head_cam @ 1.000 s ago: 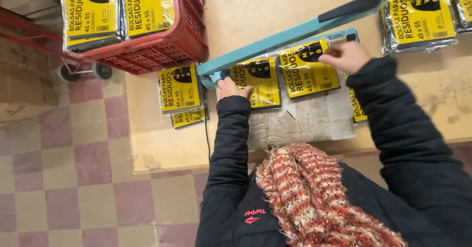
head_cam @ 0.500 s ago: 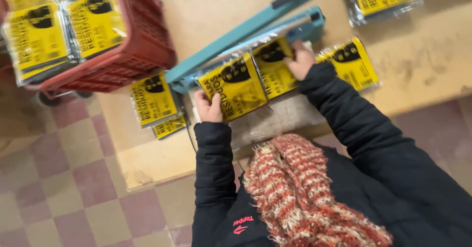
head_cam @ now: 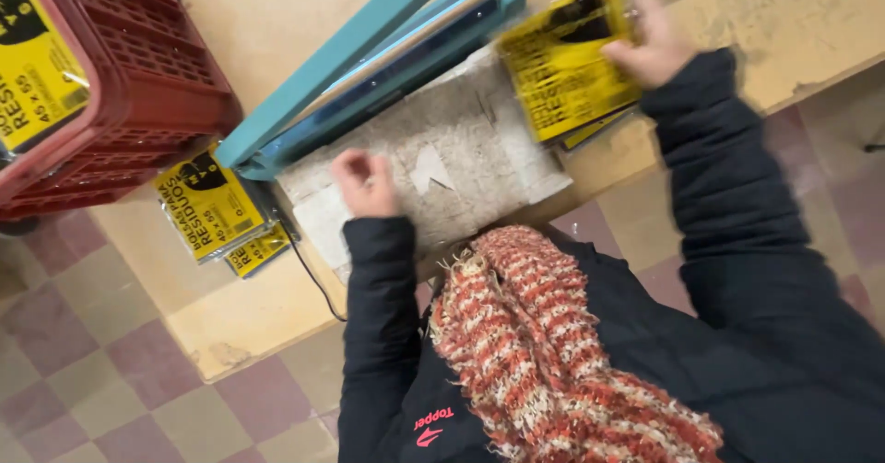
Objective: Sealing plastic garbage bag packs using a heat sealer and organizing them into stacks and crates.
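Note:
My right hand grips a yellow-and-black plastic packet and holds it over more packets at the right end of the teal heat sealer; the packet is blurred by motion. My left hand rests loosely curled and holding nothing on the worn grey board in front of the sealer. The sealer's arm is raised. Both arms are in dark jacket sleeves, and a red-and-cream knitted scarf hangs below.
A red plastic crate with yellow packets stands at the upper left. Two more yellow packets lie at the sealer's left end, by a black cable. The wooden table's edge borders a checkered tile floor.
My right hand has pulled a packet out of the sealer and carried it right. My left hand has let go of the packets and drawn back onto the board.

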